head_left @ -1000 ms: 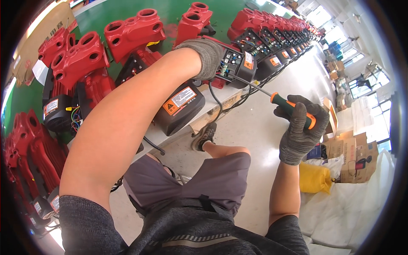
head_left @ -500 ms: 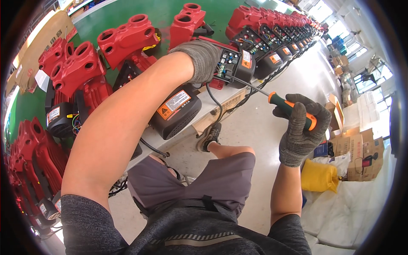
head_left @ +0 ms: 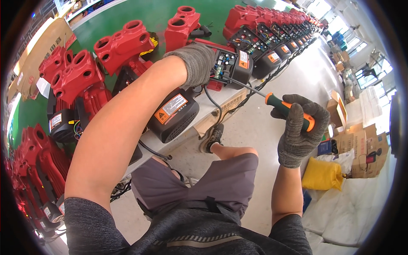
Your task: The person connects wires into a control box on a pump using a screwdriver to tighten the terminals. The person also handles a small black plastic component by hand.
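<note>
In a grey knit glove, my right hand (head_left: 302,127) grips a screwdriver (head_left: 280,104) by its green and orange handle. The screwdriver's thin shaft slants up and left, its tip reaching the edge of an open circuit box (head_left: 224,63) on a red pump with a black motor cover (head_left: 244,68). Small components and wires show inside that box. My left hand (head_left: 194,63), also gloved, lies at the left side of the same box. Its fingers are hidden behind the glove's back, so what they hold cannot be made out.
A long row of red pumps (head_left: 255,21) with open circuit boxes runs away along the green bench (head_left: 140,12). More pumps (head_left: 78,76) stand at the left. Black cables (head_left: 216,102) hang over the bench edge. Cardboard boxes (head_left: 361,148) and a yellow sack (head_left: 321,174) lie at right.
The whole view has shifted slightly. The screwdriver stays in my right hand with its tip at the circuit box, and my left hand remains beside the box.
</note>
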{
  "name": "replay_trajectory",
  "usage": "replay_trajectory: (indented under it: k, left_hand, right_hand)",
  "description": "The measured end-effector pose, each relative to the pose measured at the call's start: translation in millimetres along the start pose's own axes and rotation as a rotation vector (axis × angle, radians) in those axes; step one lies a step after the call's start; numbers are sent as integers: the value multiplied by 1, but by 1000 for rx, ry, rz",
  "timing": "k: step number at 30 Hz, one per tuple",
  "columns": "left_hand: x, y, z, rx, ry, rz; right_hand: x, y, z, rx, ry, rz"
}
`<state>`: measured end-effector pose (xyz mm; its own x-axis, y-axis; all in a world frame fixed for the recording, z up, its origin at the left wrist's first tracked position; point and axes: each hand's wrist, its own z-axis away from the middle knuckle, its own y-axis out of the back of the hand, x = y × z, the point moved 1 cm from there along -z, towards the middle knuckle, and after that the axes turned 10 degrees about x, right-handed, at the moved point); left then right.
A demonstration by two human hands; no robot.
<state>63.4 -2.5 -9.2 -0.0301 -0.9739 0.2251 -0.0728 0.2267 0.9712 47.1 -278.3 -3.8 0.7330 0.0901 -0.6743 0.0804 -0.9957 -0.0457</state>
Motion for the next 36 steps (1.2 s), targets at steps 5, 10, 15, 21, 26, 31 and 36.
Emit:
replay_trajectory:
  k: [5, 10, 15, 21, 26, 31, 36]
  left_hand:
    - [-10, -14, -8, -16, -98, -126]
    - [-4, -17, -12, -152, -221, -438]
    - [-10, -16, -7, -53, -48, -129]
    - [0, -5, 2, -4, -28, -91]
    - [5, -1, 4, -4, -86, -163]
    - [-1, -10, -5, 31, -82, -175]
    - [-3, -14, -10, -5, -159, -229]
  right_hand:
    - [-1, 1, 1, -20, 0, -4]
    - [0, 4, 2, -28, -57, -31]
    - [0, 4, 3, -37, -34, -11]
    - [1, 6, 3, -43, -28, -18]
    - [2, 6, 4, -55, -20, -4]
    - [-1, 2, 5, -119, 96, 28]
    - [-7, -2, 2, -164, 104, 51]
